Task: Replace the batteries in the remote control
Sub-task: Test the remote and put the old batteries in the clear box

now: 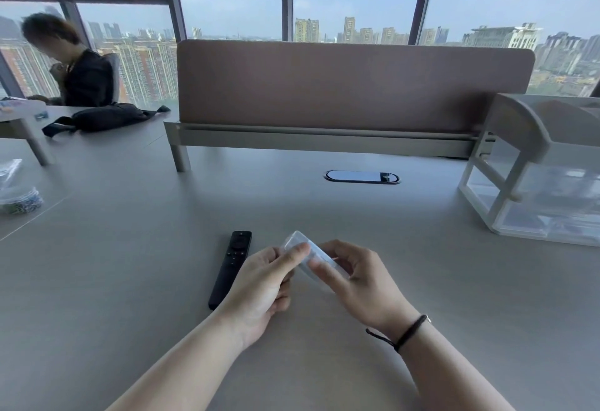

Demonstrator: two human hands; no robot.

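— Fingers of both hands are curled round one small thing, aren't they?

— Yes. Left hand (264, 276) pinches the near-left end of a clear plastic case (308, 256), thumb laid across its top; right hand (354, 276) grips the other side, fingers folded over it. The case is held up off the table (130, 248), between the two hands.

— What is the case like?

— Translucent, smooth, with rounded corners and a soft sheen. What is inside I cannot tell; it is blurred.

— And the remote?

— The remote control (231, 268) lies flat on the table just to the left of the left hand, its near end hidden behind that wrist. It is a slim black bar, matte, with a round pad and small buttons near the far end. Its long axis runs away from the person, leaning a little to the right at the top, button face up.

— Anything on the wrists?

— A dark cord bracelet (407, 332) circles the right one.

— The table surface?

— Plain grey, smooth, with an oval cable port (362, 177) set in it farther back, glossy and dark-rimmed.
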